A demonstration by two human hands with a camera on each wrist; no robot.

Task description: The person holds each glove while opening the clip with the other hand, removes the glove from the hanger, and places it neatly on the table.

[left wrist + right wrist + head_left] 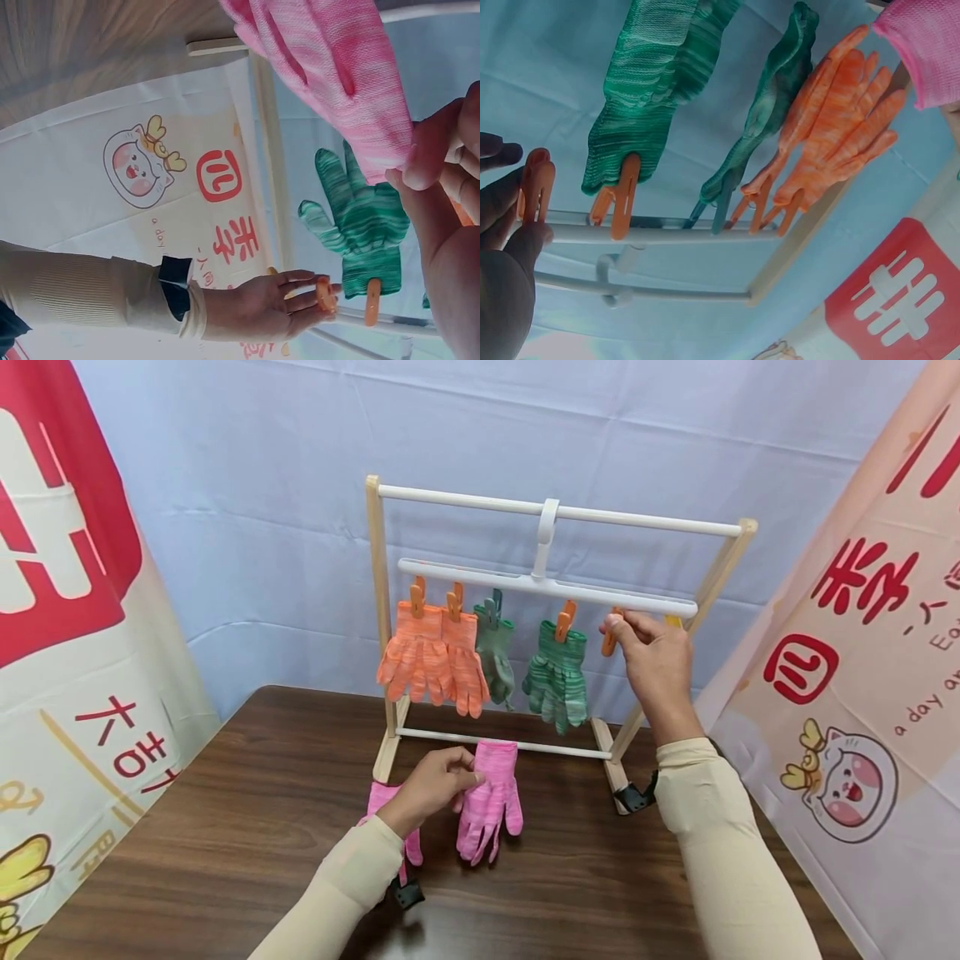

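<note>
My left hand (435, 783) pinches a pink knit glove (489, 802) by its cuff edge between thumb and finger, as the left wrist view shows; the glove's fingers point down over the table. Under the white hanger bar (480, 576), near its right end, my right hand (663, 664) pinches an orange clothespin (538, 184). Just left of that, a green glove (558, 677) hangs from another orange clothespin (565, 621). Farther left hang a second green glove (495, 652) and orange gloves (416, 652). Another pink glove (381, 795) lies partly hidden behind my left wrist.
A wooden rack (377, 568) with white rods holds up the hanger by its hook (547, 527). A yellow clothespin (673, 621) sits at the bar's right end, behind my right hand. Printed cloths flank the brown table (247, 827), with a pale blue cloth behind.
</note>
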